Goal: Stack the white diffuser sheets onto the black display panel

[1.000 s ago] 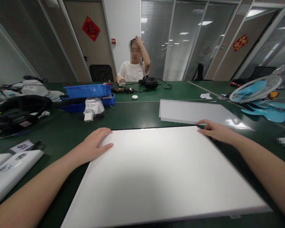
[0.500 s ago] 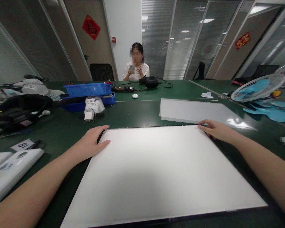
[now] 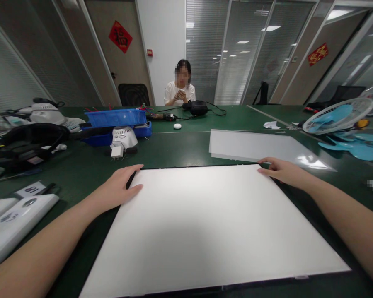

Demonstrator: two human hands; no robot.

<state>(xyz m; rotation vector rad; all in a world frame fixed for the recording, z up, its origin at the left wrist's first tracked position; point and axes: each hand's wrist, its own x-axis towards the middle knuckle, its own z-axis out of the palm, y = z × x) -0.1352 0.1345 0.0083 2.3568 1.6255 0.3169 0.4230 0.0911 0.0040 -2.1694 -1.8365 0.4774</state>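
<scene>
A large white sheet (image 3: 205, 223) lies flat in front of me, on a thin black frame that shows along its far and near edges. My left hand (image 3: 124, 184) grips the far left corner, thumb on top of the white surface and fingers along the outer edge. At the far right corner, my right hand (image 3: 278, 170) pinches the edge; its lower fingers are partly hidden beneath the hand. Just beyond the right corner lie overlapping translucent sheets (image 3: 251, 144) on the green table (image 3: 180, 147).
Blue bins (image 3: 116, 118) and a white fan motor housing (image 3: 124, 138) stand at back left. White panels (image 3: 21, 223) lie near my left forearm. Blue fan blades (image 3: 356, 145) and a fan guard (image 3: 338, 116) are at right. A person (image 3: 180, 89) sits opposite, holding a phone.
Both hands stay at the far corners, the right thumb shifting slightly. More of the black frame shows along the far edge. The person opposite has lowered the phone and brought both hands together.
</scene>
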